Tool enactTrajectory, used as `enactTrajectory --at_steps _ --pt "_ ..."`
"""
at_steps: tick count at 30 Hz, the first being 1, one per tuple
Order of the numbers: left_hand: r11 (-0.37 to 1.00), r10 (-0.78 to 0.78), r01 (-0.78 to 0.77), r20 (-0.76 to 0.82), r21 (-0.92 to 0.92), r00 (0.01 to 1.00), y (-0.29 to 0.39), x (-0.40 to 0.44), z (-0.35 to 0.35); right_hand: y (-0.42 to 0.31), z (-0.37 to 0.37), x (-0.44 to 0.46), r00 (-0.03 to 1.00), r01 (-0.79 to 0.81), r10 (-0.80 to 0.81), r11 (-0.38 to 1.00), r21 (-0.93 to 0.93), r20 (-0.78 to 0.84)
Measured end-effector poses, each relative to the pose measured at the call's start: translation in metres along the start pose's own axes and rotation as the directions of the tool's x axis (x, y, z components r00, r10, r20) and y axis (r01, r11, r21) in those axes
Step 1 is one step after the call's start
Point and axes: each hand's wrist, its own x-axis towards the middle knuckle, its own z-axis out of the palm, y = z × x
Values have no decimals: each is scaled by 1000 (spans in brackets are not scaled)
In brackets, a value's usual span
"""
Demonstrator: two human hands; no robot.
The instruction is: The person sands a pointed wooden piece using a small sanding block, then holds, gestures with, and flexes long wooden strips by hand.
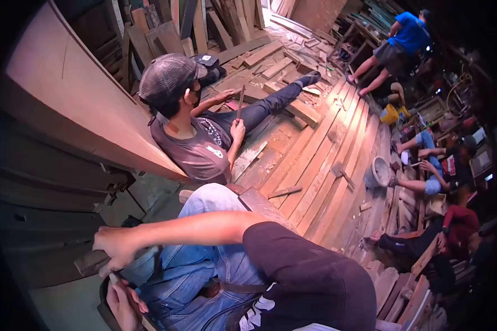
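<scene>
At the lower left, my right hand (119, 248) reaches across from a dark sleeve, its fingers curled down. Just below it, my left hand (124, 306) is closed, thumb and fingers pressed together. Between the two hands shows the end of a slim pale piece (113, 278); its kind is unclear, and the hands hide most of it. Beside my right hand lies a brown wooden block (91, 262). Both hands are close to my lap, next to my blue jeans (188, 265).
A co-worker in a cap (190, 127) sits on the floor ahead, holding a thin stick (241, 102). A curved wooden panel (88, 105) rises at left. On the plank floor (309, 182) lie a flat-bladed tool (342, 175) and a bucket (377, 172). Several people are at right.
</scene>
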Motion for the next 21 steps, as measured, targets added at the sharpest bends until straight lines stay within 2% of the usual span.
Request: enactTrajectory --at_steps 2,3,5,6,8,9,12,15,18,19,21 --pt "962 -115 120 -36 245 993 7 -21 35 3 -9 -7 999 -16 14 999 -42 -43" --pt "955 -88 100 -52 279 995 35 -14 9 4 -4 38 999 -8 7 1000 -6 -35" --pt "977 -70 58 49 203 996 29 -18 8 12 -2 29 995 22 -19 999 26 -95" --pt "983 -90 82 40 167 995 29 -20 6 20 7 23 997 14 -12 999 33 -78" --pt "983 -81 78 7 169 997 30 -16 5 39 26 8 968 82 -60 993 80 -243" --pt "980 -81 82 -16 182 997 30 -16 4 40 31 1 967 70 -46 993 90 -249" --pt "969 -66 70 -24 237 998 24 -16 3 40 31 -11 996 12 -14 1000 -26 -90" --pt "962 -37 32 14 272 999 26 -13 2 36 26 -12 997 -61 56 993 -102 -48" --pt "983 9 -8 -4 183 1000 15 -6 -2 35 25 -12 998 -35 26 983 -181 -50" --pt "986 16 -21 35 163 999 8 3 -7 27 17 -15 999 -29 23 985 -171 -37" --pt "993 52 -51 -7 108 999 7 -6 -10 16 13 -10 985 -159 172 944 -289 21"
